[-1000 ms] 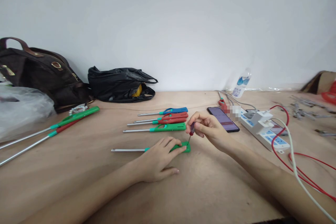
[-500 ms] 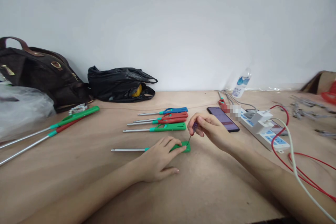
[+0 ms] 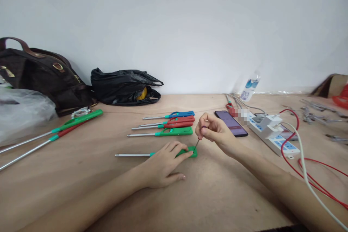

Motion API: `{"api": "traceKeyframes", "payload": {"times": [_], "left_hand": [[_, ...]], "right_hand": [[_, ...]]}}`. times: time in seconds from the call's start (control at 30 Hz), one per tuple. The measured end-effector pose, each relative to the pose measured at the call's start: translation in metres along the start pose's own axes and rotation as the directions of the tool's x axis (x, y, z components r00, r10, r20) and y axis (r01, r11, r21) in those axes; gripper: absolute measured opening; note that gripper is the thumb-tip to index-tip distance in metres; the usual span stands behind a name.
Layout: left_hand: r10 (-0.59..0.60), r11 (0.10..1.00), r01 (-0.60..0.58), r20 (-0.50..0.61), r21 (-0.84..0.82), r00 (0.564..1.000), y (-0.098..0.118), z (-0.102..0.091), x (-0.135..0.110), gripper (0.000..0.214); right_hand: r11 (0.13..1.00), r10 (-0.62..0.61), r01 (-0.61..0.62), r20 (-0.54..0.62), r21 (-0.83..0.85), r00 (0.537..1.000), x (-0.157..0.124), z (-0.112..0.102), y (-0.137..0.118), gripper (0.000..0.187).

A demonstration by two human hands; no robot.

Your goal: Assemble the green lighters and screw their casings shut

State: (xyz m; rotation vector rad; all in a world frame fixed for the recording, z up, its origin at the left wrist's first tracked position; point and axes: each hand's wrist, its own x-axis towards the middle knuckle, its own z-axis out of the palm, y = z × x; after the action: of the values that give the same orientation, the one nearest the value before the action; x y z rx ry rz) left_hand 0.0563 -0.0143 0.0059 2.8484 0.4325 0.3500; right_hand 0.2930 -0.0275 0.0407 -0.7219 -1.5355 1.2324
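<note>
A green gas lighter [image 3: 194,152] with a long metal barrel lies on the table, its handle partly covered by my left hand [image 3: 170,163]. The fingers of that hand curl over the handle and hold it down, while the thumb lies apart on the table. My right hand [image 3: 213,129] is closed around the small handle of a screwdriver [image 3: 197,144]. The screwdriver stands tilted, its tip at the end of the green handle. Most of its grip is hidden by my fingers. Behind lie a second green lighter [image 3: 178,131], red lighters [image 3: 181,119] and a blue lighter [image 3: 186,114].
At left, two more lighters [image 3: 81,118] lie near a dark bag [image 3: 40,76] and a black plastic bag [image 3: 116,87]. To the right are a phone [image 3: 231,123], a power strip [image 3: 282,145] with cables, a water bottle [image 3: 250,86] and several scattered metal parts [image 3: 312,112].
My right hand has turned slightly on the screwdriver, and its fingers have changed position around the handle. My left hand and the green lighter have stayed in place.
</note>
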Motion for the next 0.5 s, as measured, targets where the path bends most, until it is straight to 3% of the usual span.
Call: {"api": "traceKeyframes", "payload": {"times": [0.2,0.4,0.5], "left_hand": [[0.001,1.0,-0.001,0.008,0.008,1.0,-0.0005,0.0006,0.0,0.056],[0.003,1.0,-0.003,0.02,0.008,1.0,0.0,-0.0001,-0.0001,0.056],[0.001,1.0,-0.001,0.012,0.008,1.0,-0.0002,0.0002,-0.0003,0.056]], "right_hand": [[1.0,-0.012,0.012,-0.031,-0.016,0.999,0.0007,-0.0001,-0.0008,0.032],[0.999,-0.024,0.025,-0.027,0.023,0.999,0.0011,-0.0012,0.0012,0.019],[1.0,-0.02,0.02,-0.006,-0.003,1.0,0.0007,-0.0004,0.0001,0.024]]}}
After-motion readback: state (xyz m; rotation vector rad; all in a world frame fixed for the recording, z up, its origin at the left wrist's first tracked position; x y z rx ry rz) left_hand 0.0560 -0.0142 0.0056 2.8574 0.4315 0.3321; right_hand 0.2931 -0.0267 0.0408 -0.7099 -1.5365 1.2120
